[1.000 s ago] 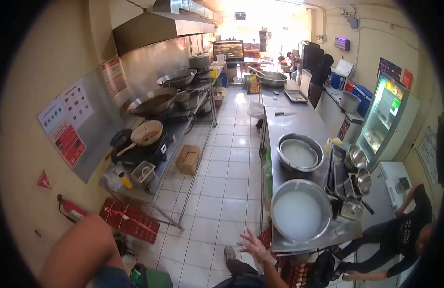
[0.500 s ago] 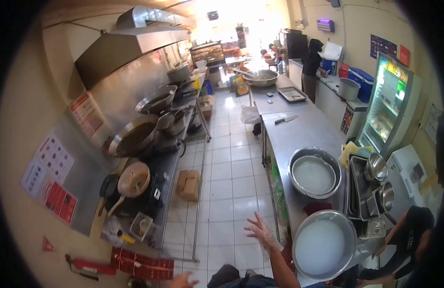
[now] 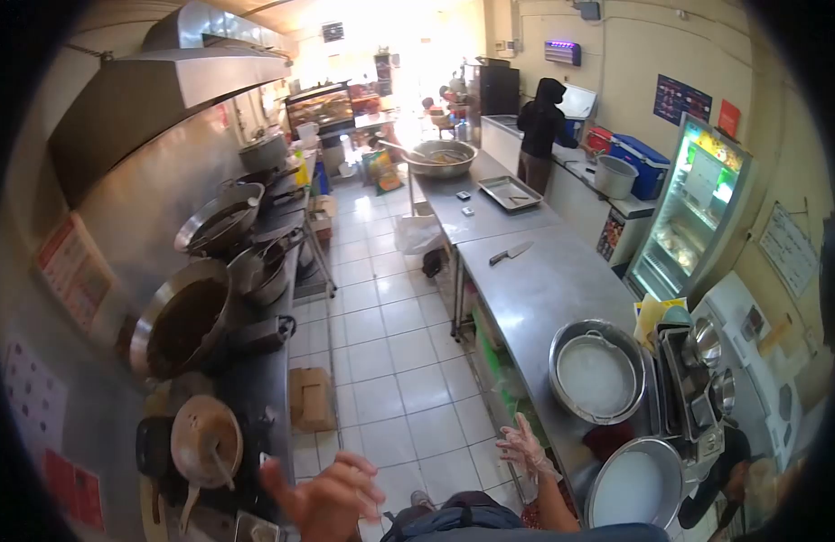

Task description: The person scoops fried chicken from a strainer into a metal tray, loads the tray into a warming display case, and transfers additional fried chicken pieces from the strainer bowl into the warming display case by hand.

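The person's left hand (image 3: 332,501) is raised low in the view, beside the stove side of the aisle. Its fingers are spread and a little curved, and it is somewhat blurred. The right hand (image 3: 530,454) wears a thin transparent glove. Its fingers are also spread, and it is near the long edge of the steel desk (image 3: 548,280); whether it touches this edge cannot be told.

Nearest to the right hand, on the near end of the desk, stands a large metal pot (image 3: 648,445) with whitish liquid. Just behind it lies a dark red item (image 3: 609,437), and then a metal basin (image 3: 618,329) with a smaller bowl of pale liquid inside. Farther along the desk are a knife (image 3: 511,254), lying flat, and a shallow tray (image 3: 497,189).

To the left of the left hand, a brown pan (image 3: 192,425) is on the stove, with a utensil resting in it. Behind this pan is a wide wok (image 3: 146,330) holding dark liquid. A carton (image 3: 311,399) is on the tiled floor. A co-worker in dark clothes (image 3: 539,131) stands near a blue cooler (image 3: 642,163).
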`<state>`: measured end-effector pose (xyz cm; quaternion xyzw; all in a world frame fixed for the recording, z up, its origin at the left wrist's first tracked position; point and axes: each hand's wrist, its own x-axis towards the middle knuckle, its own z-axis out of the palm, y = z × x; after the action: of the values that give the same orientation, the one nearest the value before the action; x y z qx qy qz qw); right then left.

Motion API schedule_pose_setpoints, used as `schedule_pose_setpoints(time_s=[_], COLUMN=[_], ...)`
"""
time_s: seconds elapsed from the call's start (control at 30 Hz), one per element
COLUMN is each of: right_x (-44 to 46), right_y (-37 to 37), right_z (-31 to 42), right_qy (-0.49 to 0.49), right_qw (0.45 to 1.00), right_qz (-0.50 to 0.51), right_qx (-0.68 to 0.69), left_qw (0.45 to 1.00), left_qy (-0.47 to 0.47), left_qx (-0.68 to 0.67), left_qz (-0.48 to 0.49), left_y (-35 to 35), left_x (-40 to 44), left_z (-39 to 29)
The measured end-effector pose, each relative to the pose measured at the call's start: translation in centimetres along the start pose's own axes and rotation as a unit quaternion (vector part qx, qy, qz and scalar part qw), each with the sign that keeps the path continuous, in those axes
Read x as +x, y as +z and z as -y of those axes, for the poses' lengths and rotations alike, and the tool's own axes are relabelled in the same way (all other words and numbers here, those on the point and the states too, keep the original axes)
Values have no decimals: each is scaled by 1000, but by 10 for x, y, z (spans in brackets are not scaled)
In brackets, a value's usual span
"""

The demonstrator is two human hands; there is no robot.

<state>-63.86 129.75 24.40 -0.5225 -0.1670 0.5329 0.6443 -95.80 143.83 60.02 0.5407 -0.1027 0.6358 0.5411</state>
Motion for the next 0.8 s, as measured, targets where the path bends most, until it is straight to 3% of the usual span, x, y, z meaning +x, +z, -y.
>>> schedule_pose_setpoints(time_s=[0.07, 0.23, 0.37, 0.4, 0.47, 0.53, 0.63, 0.8], right_x=[18, 51, 124, 151, 221, 276, 379, 536], right_y=[9, 39, 44, 54, 40, 54, 54, 91], right_z=[13, 48, 57, 79, 87, 131, 178, 264], right_qy=[-20, -91, -111, -59, -72, -73, -138, -164], right_qw=[999, 983, 971, 969, 981, 988, 989, 980], right_qz=[-38, -143, -171, -211, -151, -109, 14, 110], right_qx=[1, 73, 127, 112, 100, 75, 57, 6], left_qw=[990, 969, 976, 977, 977, 987, 992, 993], left_qy=[24, 34, -11, -17, -31, -27, -10, 96], left_qx=[-118, -219, -207, -198, -182, -146, -110, -74], left_qz=[80, 113, 67, 78, 104, 62, 65, -4], left_y=[8, -3, -22, -29, -44, -30, -45, -102], left_x=[58, 134, 171, 180, 206, 247, 287, 320], left_z=[12, 102, 176, 195, 232, 261, 299, 381])
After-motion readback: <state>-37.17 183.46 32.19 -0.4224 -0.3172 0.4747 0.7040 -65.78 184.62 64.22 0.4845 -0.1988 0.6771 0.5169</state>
